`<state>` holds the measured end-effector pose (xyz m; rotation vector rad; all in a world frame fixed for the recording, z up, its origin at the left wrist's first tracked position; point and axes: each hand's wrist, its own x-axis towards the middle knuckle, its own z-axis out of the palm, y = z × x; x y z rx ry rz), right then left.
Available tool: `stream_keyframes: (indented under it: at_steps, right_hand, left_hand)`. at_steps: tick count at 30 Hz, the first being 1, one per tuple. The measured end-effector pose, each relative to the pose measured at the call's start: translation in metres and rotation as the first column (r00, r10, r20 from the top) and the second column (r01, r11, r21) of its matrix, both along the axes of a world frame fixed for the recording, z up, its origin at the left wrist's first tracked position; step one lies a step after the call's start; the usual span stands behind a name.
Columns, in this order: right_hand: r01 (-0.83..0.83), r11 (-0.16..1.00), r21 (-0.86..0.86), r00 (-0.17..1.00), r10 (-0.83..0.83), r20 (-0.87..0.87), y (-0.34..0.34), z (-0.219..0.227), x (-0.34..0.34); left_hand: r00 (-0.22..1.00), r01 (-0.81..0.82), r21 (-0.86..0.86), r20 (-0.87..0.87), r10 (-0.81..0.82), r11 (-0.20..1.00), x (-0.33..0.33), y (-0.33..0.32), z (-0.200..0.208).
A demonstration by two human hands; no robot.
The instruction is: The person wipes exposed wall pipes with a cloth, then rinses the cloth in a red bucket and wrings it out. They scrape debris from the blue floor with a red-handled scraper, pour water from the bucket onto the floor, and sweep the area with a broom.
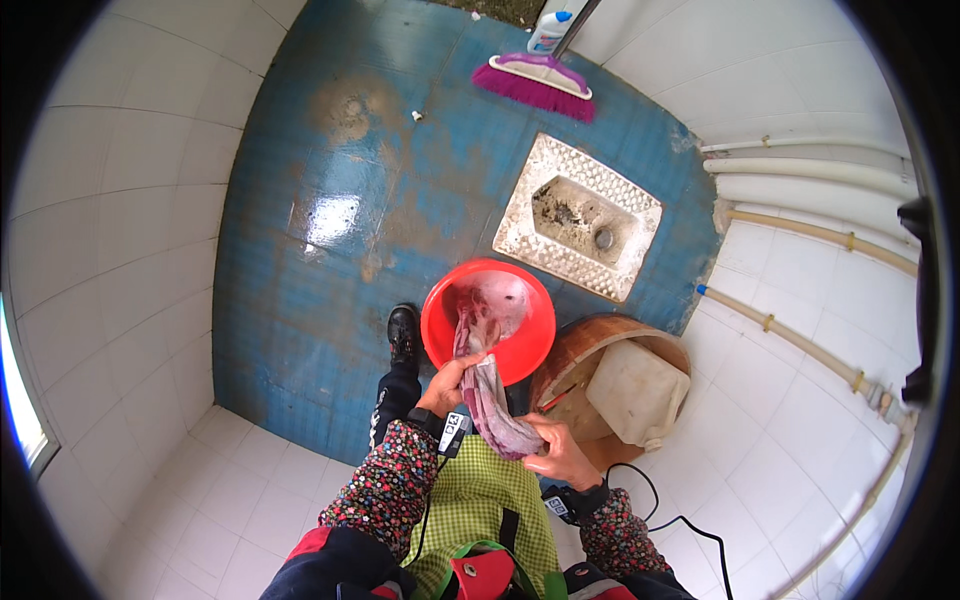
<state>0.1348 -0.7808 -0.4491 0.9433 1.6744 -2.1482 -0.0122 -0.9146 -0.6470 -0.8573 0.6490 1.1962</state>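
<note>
A wet, pinkish-grey cloth [489, 408] hangs stretched between my hands, with one end trailing down into a red plastic basin [543, 345]. My left hand [447, 384] is closed round its middle, at the near rim of the basin. Farther right and nearer to me, my right hand [562, 455] grips the other end of the cloth. Whitish, sudsy water [505, 300] shows inside the basin. Both wrists wear dark straps with small devices.
Right of the basin stands a wooden tub [560, 370] holding a whitish plastic jug [637, 394]. Beyond lies a squat toilet [630, 219] set in the blue floor [330, 290]. A purple broom [540, 85] and a white bottle [548, 33] are farther off. Pipes [790, 336] run along the right wall.
</note>
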Motion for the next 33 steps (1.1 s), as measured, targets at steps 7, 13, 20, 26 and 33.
stream_keyframes:
  at_steps: [7,13,20,26,33]
  right_hand:
    - [0.264,0.939,-0.222,0.961,-0.275,-0.022,0.038,0.037,0.008]
    - [0.477,0.81,-0.34,0.834,-0.539,-0.114,0.073,-0.019,-0.012]
    - [0.744,0.664,-0.075,0.668,-0.738,0.097,0.059,-0.081,-0.035]
    - [0.535,0.56,-0.633,0.725,-0.689,0.003,0.034,-0.045,-0.076]
    - [0.315,0.866,-0.389,0.891,-0.411,-0.194,0.074,0.077,-0.178]
  left_hand:
    - [0.993,0.11,0.114,-0.064,-0.104,0.987,-0.023,0.009,0.049]
    - [0.989,0.145,0.263,-0.024,-0.143,0.954,-0.042,0.019,0.114]
    - [0.997,-0.017,0.457,0.075,-0.02,0.889,-0.047,0.019,0.177]
    - [0.909,-0.382,0.508,0.356,0.216,0.772,-0.05,0.029,0.224]
    - [0.947,-0.302,0.496,0.061,0.314,0.814,-0.089,0.027,0.285]
